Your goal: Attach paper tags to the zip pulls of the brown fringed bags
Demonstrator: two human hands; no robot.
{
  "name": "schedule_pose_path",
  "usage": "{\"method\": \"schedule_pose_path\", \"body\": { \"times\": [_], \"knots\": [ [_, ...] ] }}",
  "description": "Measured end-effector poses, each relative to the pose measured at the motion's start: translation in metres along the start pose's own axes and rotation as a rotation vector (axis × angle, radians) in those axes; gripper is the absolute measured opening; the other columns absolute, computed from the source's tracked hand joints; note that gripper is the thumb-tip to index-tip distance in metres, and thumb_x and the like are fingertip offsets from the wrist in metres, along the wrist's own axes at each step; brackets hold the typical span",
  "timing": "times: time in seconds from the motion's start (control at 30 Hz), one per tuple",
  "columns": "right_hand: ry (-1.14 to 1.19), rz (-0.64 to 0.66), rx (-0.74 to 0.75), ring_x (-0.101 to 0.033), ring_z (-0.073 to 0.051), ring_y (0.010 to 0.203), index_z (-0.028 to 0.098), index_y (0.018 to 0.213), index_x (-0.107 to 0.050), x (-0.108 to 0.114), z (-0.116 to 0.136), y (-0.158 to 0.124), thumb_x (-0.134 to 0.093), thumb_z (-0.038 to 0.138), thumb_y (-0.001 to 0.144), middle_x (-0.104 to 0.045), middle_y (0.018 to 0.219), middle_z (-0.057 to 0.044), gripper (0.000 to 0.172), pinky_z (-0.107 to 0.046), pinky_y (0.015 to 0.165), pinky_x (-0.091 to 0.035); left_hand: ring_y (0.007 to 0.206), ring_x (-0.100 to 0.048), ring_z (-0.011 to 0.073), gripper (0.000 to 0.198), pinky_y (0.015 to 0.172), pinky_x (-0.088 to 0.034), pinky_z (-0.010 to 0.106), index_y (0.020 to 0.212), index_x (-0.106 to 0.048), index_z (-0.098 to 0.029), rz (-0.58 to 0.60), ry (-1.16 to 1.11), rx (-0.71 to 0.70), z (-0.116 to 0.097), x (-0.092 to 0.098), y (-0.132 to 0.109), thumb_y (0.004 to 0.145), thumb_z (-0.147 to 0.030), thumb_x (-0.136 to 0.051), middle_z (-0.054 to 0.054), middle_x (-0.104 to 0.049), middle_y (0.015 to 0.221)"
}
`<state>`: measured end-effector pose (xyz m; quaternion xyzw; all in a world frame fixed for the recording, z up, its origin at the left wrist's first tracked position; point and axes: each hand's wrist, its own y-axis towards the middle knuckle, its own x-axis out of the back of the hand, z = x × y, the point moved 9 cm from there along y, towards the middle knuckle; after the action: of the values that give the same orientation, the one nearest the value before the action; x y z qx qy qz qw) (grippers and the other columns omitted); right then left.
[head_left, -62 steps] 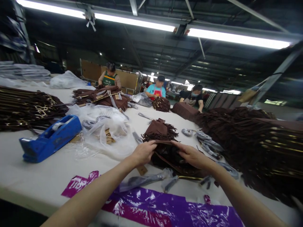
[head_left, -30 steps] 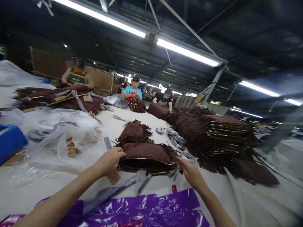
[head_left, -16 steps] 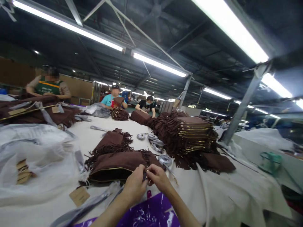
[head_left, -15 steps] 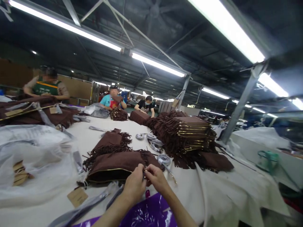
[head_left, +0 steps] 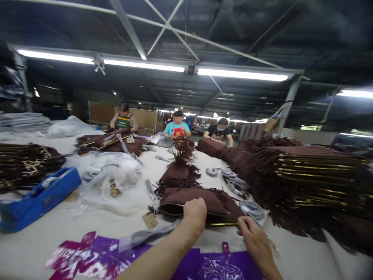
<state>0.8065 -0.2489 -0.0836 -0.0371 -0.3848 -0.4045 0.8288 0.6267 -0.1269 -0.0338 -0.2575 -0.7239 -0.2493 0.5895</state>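
A brown fringed bag lies flat in front of me, its gold zipper along the near edge. My left hand is closed in a fist at the zipper line, mid-bag; the pull itself is hidden inside the fingers. Left of this fist the bag's mouth gapes dark; to its right runs a straight gold line. My right hand pinches the zipper end at the bag's right corner. A cardboard tag lies by the left end. Just behind sits another brown fringed piece.
A tall stack of brown bags stands to the right. Coiled grey-wrapped straps lie beside my bag. Purple plastic bags cover the near edge. At left are a blue tape dispenser and clear plastic. Co-workers sit across the table.
My hands have moved apart: the left is now mid-zipper, the right at the bag's corner. The view has swung left, bringing in the tape dispenser.
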Motion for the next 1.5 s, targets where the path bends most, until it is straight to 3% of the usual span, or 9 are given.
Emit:
{"method": "schedule_pose_path", "body": {
  "times": [0.2,0.37,0.47,0.6,0.7,0.87,1.07,1.23,1.5],
  "knots": [
    [-0.143,0.039,-0.049,-0.068,-0.027,0.066,0.027,0.073,-0.064,0.002,-0.031,0.009,-0.041,0.047,0.077,-0.07,0.059,-0.004,0.03,-0.034,0.064,-0.047,0.097,-0.064,0.0311,0.018,0.081,-0.05,0.04,0.092,-0.064,-0.013,0.051,0.059,-0.009,0.123,0.028,-0.015,0.075,-0.009,-0.059,0.016,-0.068,0.098],
    [-0.187,0.094,-0.04,-0.068,-0.027,0.064,0.028,0.062,-0.061,-0.004,-0.032,0.012,-0.046,0.044,0.073,-0.069,0.058,-0.003,0.025,-0.035,0.061,-0.048,0.089,-0.063,0.0166,0.024,0.08,-0.048,0.025,0.096,-0.065,-0.019,0.091,-0.025,-0.168,0.163,0.028,-0.028,0.08,-0.011,-0.05,0.003,-0.069,0.096],
    [-0.042,0.15,-0.097,-0.07,-0.027,0.068,0.028,0.062,-0.06,-0.008,-0.038,0.014,-0.047,0.045,0.072,-0.069,0.059,-0.003,0.024,-0.034,0.057,-0.05,0.1,-0.059,0.0219,0.027,0.089,-0.046,0.032,0.106,-0.062,-0.016,0.001,-0.04,-0.218,0.153,0.022,-0.035,0.082,-0.02,-0.052,0.009,-0.064,0.106],
    [0.322,0.122,-0.185,-0.072,-0.029,0.078,0.023,0.074,-0.063,0.006,-0.017,0.018,-0.052,0.045,0.072,-0.073,0.075,-0.008,0.025,-0.033,0.055,-0.054,0.104,-0.056,0.0297,0.053,0.091,-0.044,0.04,0.121,-0.053,-0.021,-0.156,0.025,-0.408,0.106,0.018,-0.037,0.072,-0.035,-0.068,0.011,-0.059,0.116],
    [0.499,0.082,-0.162,-0.072,-0.028,0.08,0.019,0.078,-0.062,0.026,0.027,0.026,-0.059,0.039,0.071,-0.073,0.08,-0.011,0.022,-0.032,0.056,-0.057,0.096,-0.061,0.0274,0.027,0.083,-0.047,0.037,0.109,-0.059,-0.02,-0.103,0.044,-0.349,0.099,0.02,-0.013,0.083,-0.023,-0.056,0.011,-0.064,0.107],
    [0.559,0.069,-0.108,-0.072,-0.022,0.077,0.018,0.077,-0.059,0.052,0.093,0.04,-0.056,0.026,0.08,-0.071,0.081,-0.009,0.009,-0.024,0.053,-0.056,0.093,-0.061,0.024,0.018,0.08,-0.045,0.032,0.099,-0.062,-0.02,-0.11,-0.027,-0.275,0.118,0.071,0.028,0.088,-0.022,-0.048,0.008,-0.067,0.096],
    [0.657,0.004,-0.112,-0.071,-0.016,0.069,0.017,0.079,-0.058,0.076,0.129,0.035,-0.051,0.016,0.087,-0.069,0.08,-0.007,0.011,-0.017,0.05,-0.056,0.083,-0.055,0.0148,0.013,0.07,-0.04,0.02,0.092,-0.063,-0.019,-0.014,-0.108,-0.411,0.117,0.11,0.028,0.084,-0.02,-0.052,-0.001,-0.063,0.087],
    [0.676,0.031,-0.045,-0.071,-0.015,0.067,0.015,0.08,-0.058,0.09,0.153,0.028,-0.047,0.013,0.089,-0.069,0.078,-0.007,0.015,-0.019,0.057,-0.059,0.08,-0.054,0.014,0.015,0.069,-0.04,0.02,0.092,-0.061,-0.016,0.08,-0.145,-0.464,0.11,0.095,0.018,0.082,-0.017,-0.05,-0.001,-0.062,0.086],
    [0.624,0.068,-0.025,-0.071,-0.016,0.065,0.016,0.077,-0.056,0.082,0.171,0.019,-0.048,0.012,0.088,-0.069,0.073,-0.006,0.014,-0.022,0.059,-0.061,0.087,-0.061,0.0206,0.035,0.072,-0.045,0.024,0.104,-0.064,-0.018,0.114,-0.189,-0.51,0.076,0.052,-0.002,0.072,-0.031,-0.07,0.003,-0.068,0.095]
  ]
}}
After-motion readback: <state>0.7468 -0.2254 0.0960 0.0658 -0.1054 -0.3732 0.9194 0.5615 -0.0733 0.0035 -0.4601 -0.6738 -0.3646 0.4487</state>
